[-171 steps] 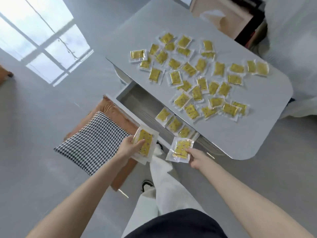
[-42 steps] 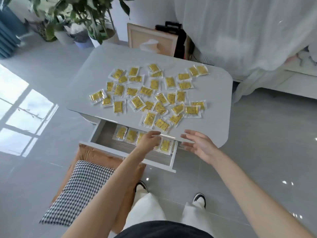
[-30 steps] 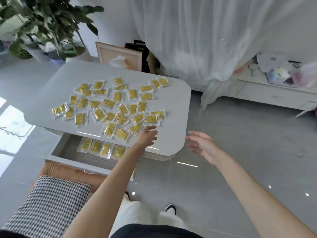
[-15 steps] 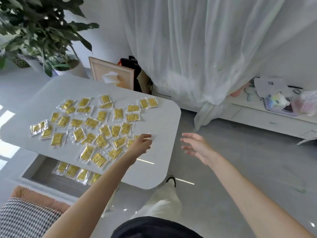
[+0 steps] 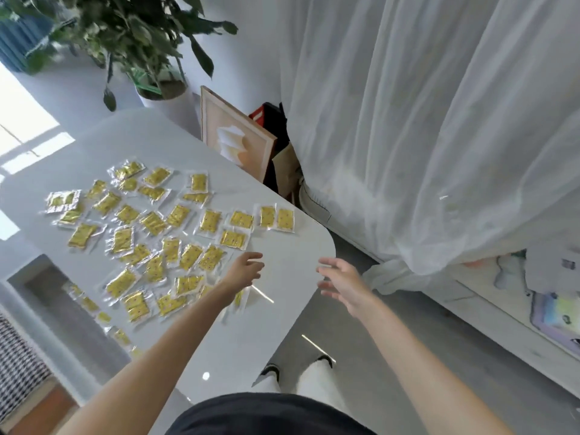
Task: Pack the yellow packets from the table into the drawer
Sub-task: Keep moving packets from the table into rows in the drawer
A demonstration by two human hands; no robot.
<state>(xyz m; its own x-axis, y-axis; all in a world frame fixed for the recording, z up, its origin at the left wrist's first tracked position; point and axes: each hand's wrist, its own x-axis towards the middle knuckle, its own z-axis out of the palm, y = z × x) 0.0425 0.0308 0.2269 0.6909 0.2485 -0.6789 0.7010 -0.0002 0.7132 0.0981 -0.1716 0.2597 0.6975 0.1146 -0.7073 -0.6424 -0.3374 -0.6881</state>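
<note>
Yellow packets [image 5: 175,246] spread flat over worktop [image 5: 276,309]; a few already seen in open drawer [image 5: 62,309] at lower left, under worktop edge. Both hands empty, fingers spread and loosely curled, nothing gripped. Left hand [image 5: 246,271] held over worktop, just beside nearest packets; spread lies to its left and ahead. Right hand [image 5: 340,282] held off worktop's rounded corner, over floor, apart from all packets. Packet axes mixed, no common direction. Left hand judged nearer, so likelier for next pick; drawer lies back toward body, leftward.
</note>
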